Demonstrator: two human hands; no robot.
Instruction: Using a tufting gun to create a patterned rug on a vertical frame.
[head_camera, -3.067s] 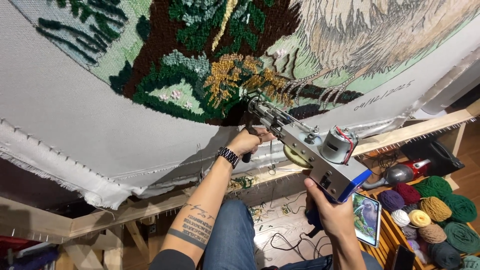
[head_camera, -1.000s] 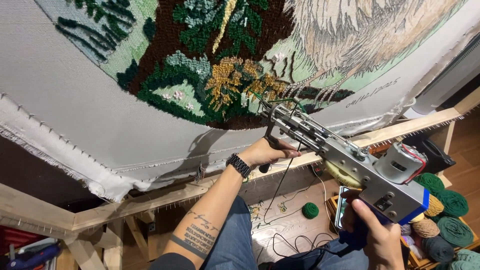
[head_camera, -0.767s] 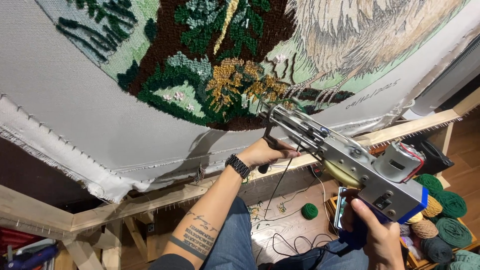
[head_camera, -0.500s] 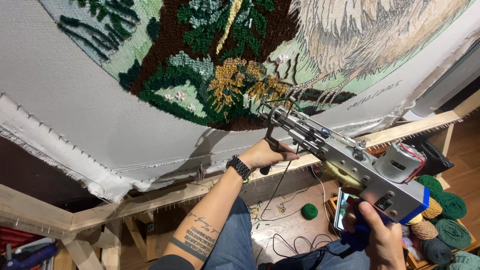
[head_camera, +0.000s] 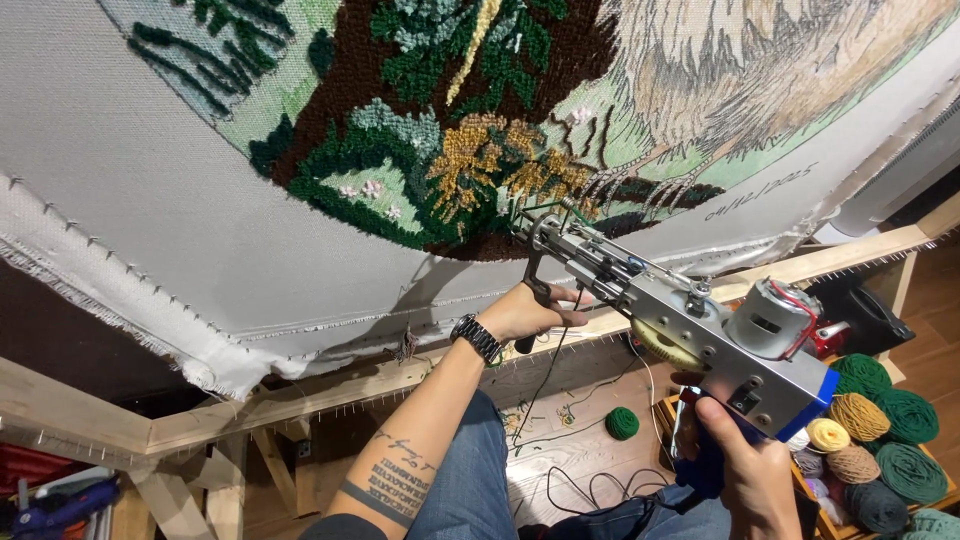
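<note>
right hand (head_camera: 755, 475) cut off below, yarn balls (head_camera: 885, 440) cropped at right edge

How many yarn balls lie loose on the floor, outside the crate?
1: a green yarn ball on the wooden floor below the tufting gun, left of the crate of yarn. Others may be hidden behind the legs.
</note>
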